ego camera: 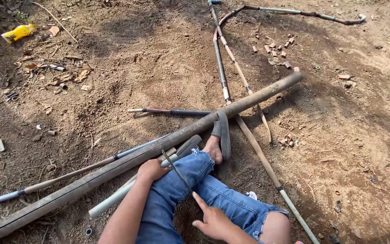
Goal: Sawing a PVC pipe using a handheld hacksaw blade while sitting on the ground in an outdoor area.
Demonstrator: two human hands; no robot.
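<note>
I sit on bare earth with my leg in torn blue jeans (181, 185) stretched out, my foot in a sandal (220, 135) pressed against a long thick grey pipe (127, 160). My left hand (151, 171) is closed on a thinner grey pipe (127, 190) that lies alongside the thick one. A thin dark blade, like a hacksaw blade (175, 168), slants from beside that hand across my knee. My right hand (211, 219) hovers over my lower leg with the forefinger pointing and nothing in it.
Several thin pipes (231, 58) joined in lengths cross the ground beyond the thick pipe. Short cut pipe pieces (276, 47) lie scattered at the upper right and near my foot. A yellow bottle (19, 32) lies at the upper left among dry leaves.
</note>
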